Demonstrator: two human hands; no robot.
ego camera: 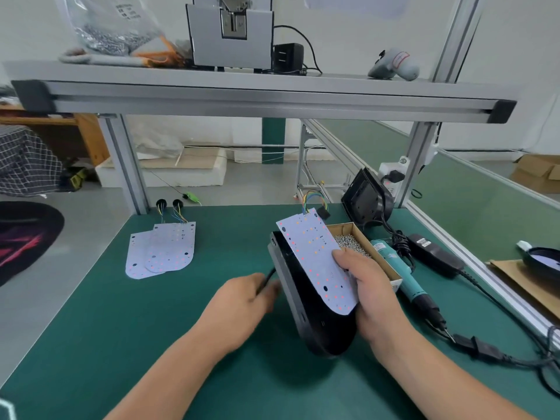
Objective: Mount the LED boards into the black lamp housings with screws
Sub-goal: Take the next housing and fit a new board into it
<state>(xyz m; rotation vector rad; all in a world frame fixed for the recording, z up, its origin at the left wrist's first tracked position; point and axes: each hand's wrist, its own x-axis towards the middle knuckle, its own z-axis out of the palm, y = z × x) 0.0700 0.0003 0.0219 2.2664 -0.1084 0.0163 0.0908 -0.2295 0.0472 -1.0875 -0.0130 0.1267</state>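
1. the black lamp housing (315,322) is a smooth, matte shell, straight at its far end and rounded at its near end. it is held tilted over the middle of the green worktop (145,344), with the rounded end lowest.
2. the led board (312,253) is a thin, flat white sheet of much the same outline, dotted with small red and orange leds and a few round holes. it lies against the housing's open face, its square end stands up past the housing's rim, and coloured wires rise from that end.
3. the right hand (372,295) is at the board's right edge. its grip clamps the board to the housing, with the thumb flat on the white face and the fingers curled round the edge.
4. the left hand (239,307), blurred, sits back-up just left of the housing. its grip pinches a thin black cable (266,278).
5. two spare boards (163,250) lie flat and overlapping at the worktop's far left.
6. an open cardboard box (381,262) of small silvery screws sits just right of the housing, with a teal screwdriver (403,277) beside it.
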